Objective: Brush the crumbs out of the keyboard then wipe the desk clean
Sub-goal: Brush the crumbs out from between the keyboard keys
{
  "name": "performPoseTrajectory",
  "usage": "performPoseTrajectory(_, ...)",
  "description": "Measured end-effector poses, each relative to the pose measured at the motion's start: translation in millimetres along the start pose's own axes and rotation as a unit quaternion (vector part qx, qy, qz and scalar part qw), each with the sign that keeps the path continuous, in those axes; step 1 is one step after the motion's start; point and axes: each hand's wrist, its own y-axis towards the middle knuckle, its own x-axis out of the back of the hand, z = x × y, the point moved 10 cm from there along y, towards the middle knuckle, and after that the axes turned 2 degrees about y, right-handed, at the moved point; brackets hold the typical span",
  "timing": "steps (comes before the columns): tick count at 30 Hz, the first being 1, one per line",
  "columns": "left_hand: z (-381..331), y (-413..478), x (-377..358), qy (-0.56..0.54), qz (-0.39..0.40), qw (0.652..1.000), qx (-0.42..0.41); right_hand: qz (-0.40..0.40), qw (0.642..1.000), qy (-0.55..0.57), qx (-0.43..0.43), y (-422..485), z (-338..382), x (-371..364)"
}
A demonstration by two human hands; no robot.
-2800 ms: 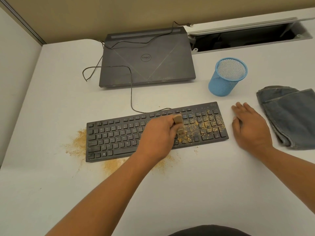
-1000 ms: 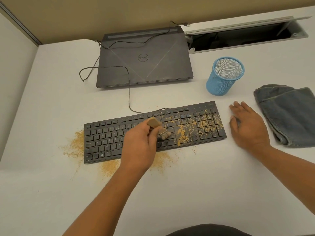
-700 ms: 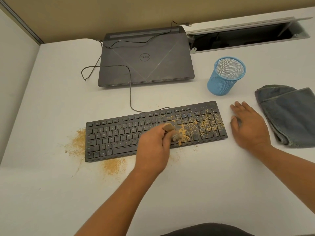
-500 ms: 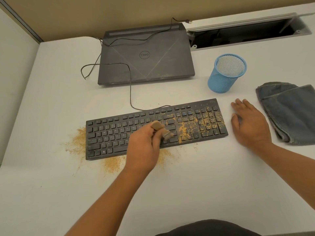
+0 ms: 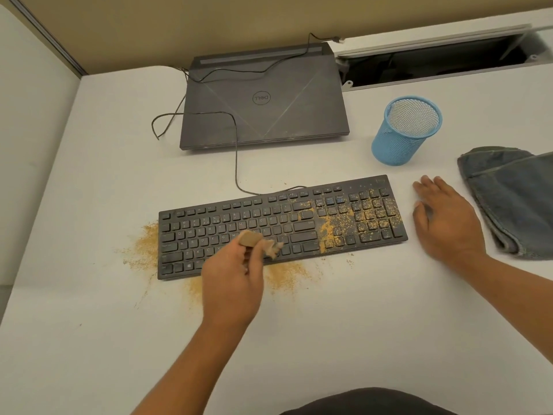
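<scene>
A black keyboard [image 5: 227, 226] lies across the middle of the white desk [image 5: 359, 319]. Brown crumbs [image 5: 329, 227] cover its right part and number pad. More crumbs [image 5: 285, 275] lie on the desk along its front edge and at its left end. My left hand [image 5: 232, 283] grips a small tan brush [image 5: 253, 240] over the keyboard's lower middle keys, bristles pointing right. My right hand [image 5: 446, 223] rests flat on the desk just right of the keyboard, fingers straight. A folded grey-blue cloth [image 5: 514, 199] lies right of that hand.
A closed dark laptop [image 5: 263, 97] sits behind the keyboard, with the keyboard's cable [image 5: 236, 163] looping over it. A blue mesh cup [image 5: 404, 130] stands at the back right. An open cable hatch [image 5: 434, 61] is in the desk's far right. Partition walls stand left and behind.
My left hand with the brush has swept left across the keyboard's front, from near the crumb patch to the middle keys. The right hand has stayed put.
</scene>
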Motion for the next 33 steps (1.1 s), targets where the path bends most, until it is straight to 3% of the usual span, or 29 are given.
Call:
performPoseTrajectory(4, -20, -1, -16, 0.001, 0.021, 0.999, -0.039, 0.004, 1.000, 0.004, 0.000, 0, 1, 1)
performPoseTrajectory(8, -3, 12, 7, 0.015, -0.004, 1.000, -0.012, -0.003, 1.000, 0.009, 0.000, -1, 2, 3)
performPoseTrajectory(13, -6, 14, -33, 0.000, 0.113, 0.993, -0.010, -0.008, 1.000, 0.015, 0.001, -1, 4, 5)
performPoseTrajectory(18, -4, 29, -19, -0.009, 0.083, 0.996, -0.015, -0.009, 1.000, 0.017, 0.003, -2, 5, 5)
performPoseTrajectory(22, -15, 20, -41, -0.009, 0.157, 0.986, -0.051, -0.013, 1.000, 0.019, 0.005, -1, 5, 6)
performPoseTrajectory(27, 9, 42, -17, 0.011, 0.074, 0.997, -0.002, -0.015, 1.000, 0.019, 0.005, -1, 4, 5)
performPoseTrajectory(33, -17, 40, -46, -0.004, 0.135, 0.990, -0.038, -0.009, 1.000, 0.012, 0.003, -1, 2, 3)
